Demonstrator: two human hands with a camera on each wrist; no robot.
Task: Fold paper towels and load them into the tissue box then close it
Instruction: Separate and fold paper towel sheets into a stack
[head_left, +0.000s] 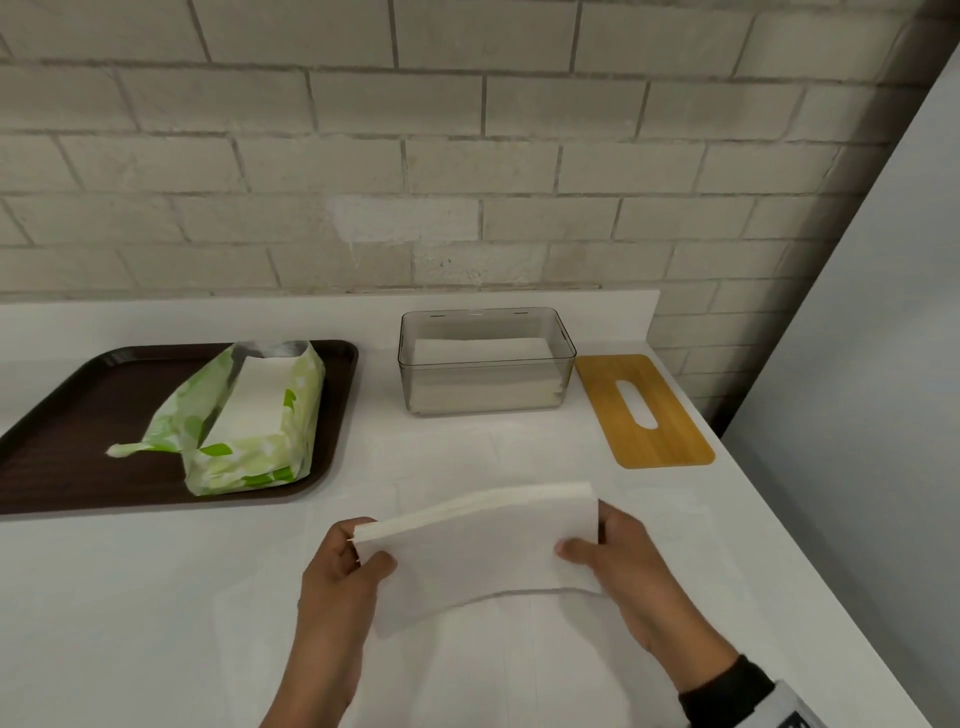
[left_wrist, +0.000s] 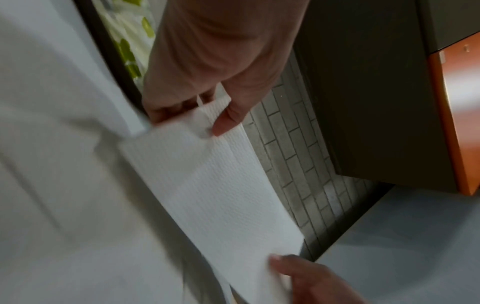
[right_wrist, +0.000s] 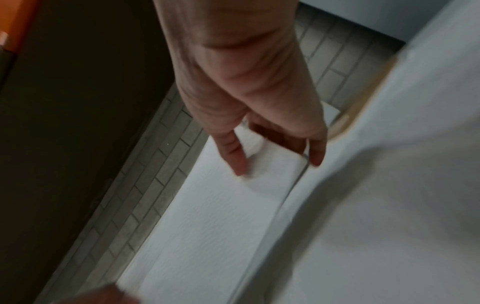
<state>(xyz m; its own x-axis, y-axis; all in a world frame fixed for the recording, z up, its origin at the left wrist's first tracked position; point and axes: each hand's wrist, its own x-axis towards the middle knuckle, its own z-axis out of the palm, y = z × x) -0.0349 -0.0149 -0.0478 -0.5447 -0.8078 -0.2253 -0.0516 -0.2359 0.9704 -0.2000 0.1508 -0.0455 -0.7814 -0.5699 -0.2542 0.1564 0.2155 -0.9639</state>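
White counter (head_left: 156, 597) against a pale brick wall (head_left: 467, 156). Held above the counter, nearer than the box (head_left: 487, 361): a folded towel stack (head_left: 478, 551), pinched at its left end by the left hand (head_left: 343, 566) and at its right end by the right hand (head_left: 618, 561), thumbs on top, fingers beneath. Clear and lidless, holding folded towels. Just right of the box: bamboo lid (head_left: 647, 410), flat. Left of the box: brown tray (head_left: 78, 415) bearing an opened green pack (head_left: 244, 421).
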